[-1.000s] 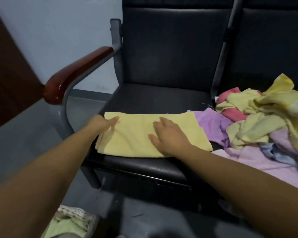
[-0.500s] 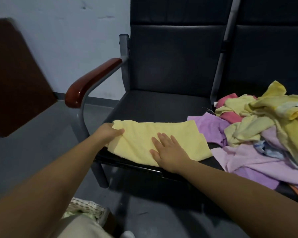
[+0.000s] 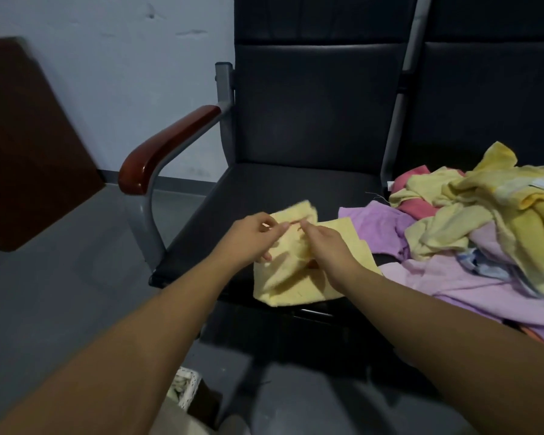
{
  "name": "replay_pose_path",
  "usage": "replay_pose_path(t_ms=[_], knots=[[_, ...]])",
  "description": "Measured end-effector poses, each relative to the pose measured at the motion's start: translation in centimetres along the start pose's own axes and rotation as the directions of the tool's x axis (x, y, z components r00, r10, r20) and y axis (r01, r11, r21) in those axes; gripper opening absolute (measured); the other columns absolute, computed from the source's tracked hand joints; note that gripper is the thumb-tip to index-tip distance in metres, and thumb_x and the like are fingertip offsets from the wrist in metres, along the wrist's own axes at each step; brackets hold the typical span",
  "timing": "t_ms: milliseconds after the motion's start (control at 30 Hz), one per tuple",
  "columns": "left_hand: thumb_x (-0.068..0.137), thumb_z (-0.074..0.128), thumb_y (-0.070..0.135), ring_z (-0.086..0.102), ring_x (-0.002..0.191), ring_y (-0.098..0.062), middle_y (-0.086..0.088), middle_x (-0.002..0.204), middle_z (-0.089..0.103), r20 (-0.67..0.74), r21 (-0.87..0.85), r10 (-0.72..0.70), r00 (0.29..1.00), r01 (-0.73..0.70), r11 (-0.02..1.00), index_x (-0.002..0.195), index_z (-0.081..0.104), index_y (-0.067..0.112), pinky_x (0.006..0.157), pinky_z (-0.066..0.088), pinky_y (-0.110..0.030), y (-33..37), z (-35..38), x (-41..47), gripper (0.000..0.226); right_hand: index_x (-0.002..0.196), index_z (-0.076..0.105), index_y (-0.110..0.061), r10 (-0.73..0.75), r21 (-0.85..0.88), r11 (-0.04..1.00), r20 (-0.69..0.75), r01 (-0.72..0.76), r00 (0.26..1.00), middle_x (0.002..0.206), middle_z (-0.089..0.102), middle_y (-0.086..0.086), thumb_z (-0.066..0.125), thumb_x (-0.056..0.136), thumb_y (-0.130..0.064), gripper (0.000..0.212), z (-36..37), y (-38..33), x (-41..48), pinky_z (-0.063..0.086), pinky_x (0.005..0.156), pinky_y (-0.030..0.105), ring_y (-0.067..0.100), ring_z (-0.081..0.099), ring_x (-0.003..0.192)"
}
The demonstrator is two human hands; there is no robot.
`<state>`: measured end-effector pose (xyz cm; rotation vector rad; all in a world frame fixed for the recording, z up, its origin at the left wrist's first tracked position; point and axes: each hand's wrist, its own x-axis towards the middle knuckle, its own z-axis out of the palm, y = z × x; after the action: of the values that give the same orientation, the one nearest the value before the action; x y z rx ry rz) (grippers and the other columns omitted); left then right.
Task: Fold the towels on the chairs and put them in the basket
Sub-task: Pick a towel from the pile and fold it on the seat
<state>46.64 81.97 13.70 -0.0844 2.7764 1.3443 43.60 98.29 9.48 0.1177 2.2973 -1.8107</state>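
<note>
Black vinyl on the chair seat [image 3: 283, 196] looks slick; the yellow towel [image 3: 291, 279], overhanging its front edge at six o'clock, could slide floorward if either grip slackens. Unfolded towels [image 3: 471, 233] crowd in at three o'clock. Left hand [image 3: 252, 238] and right hand [image 3: 330, 246] pinch its lifted, rumpled half.

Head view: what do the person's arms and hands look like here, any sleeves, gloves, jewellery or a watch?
Both forearms are bare for their whole visible length; no sleeve edge shows. The left hand and the right hand wear no gloves, and no rings, watch or bracelet can be seen on the fingers or wrists. The fingertips are slightly motion-blurred, so fine marks there cannot be judged.
</note>
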Motion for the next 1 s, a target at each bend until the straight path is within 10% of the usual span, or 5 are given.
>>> replay_pose_path(t_ms=[367, 533, 767, 1000], knots=[[0.095, 0.055, 0.037, 0.061, 0.084, -0.015, 0.001, 0.095, 0.064, -0.130, 0.241, -0.183, 0.974, 0.210, 0.947, 0.098, 0.056, 0.019, 0.072, 0.051, -0.034, -3.8, 0.8, 1.6, 0.019, 0.145, 0.030, -0.013, -0.089, -0.353, 0.933, -0.023, 0.075, 0.996, 0.116, 0.055, 0.003, 0.065, 0.092, -0.013, 0.063, 0.3, -0.4, 0.4, 0.043, 0.076, 0.025, 0.014, 0.051, 0.091], [0.094, 0.057, 0.051, 0.053, 0.075, -0.013, 0.001, 0.089, 0.057, -0.092, 0.204, -0.246, 0.965, 0.260, 0.944, 0.104, 0.056, 0.012, 0.056, 0.036, -0.029, -4.1, 1.7, 2.5, 0.040, 0.154, 0.027, -0.027, -0.275, -0.826, 0.494, 0.148, 0.271, 0.950, 0.160, 0.017, 0.017, 0.051, 0.098, -0.027, 0.061, -0.5, 2.0, -0.5, 0.032, 0.115, 0.040, 0.033, 0.031, 0.141], [0.087, 0.073, 0.032, 0.064, 0.084, -0.019, -0.005, 0.097, 0.069, -0.011, 0.088, -0.345, 0.939, 0.344, 0.935, 0.101, 0.067, 0.008, 0.066, 0.051, -0.030, -4.0, 1.7, 3.7, 0.029, 0.160, 0.001, -0.029, -0.109, -0.860, 0.293, 0.403, 0.417, 0.909, 0.167, -0.010, 0.002, 0.016, 0.105, -0.052, 0.062, 0.0, 4.4, -1.4, -0.007, 0.122, 0.053, 0.022, -0.014, 0.153], [0.091, 0.061, 0.025, 0.063, 0.093, -0.022, -0.003, 0.096, 0.065, -0.105, -0.004, -0.314, 0.944, 0.315, 0.949, 0.100, 0.065, 0.016, 0.088, 0.055, -0.042, -3.8, 0.0, 3.2, 0.013, 0.159, 0.018, -0.031, -0.061, -0.690, 0.632, 0.409, 0.352, 0.910, 0.168, 0.002, -0.003, 0.016, 0.106, -0.050, 0.056, 1.5, 2.0, -1.6, -0.008, 0.123, 0.045, 0.016, -0.005, 0.154]])
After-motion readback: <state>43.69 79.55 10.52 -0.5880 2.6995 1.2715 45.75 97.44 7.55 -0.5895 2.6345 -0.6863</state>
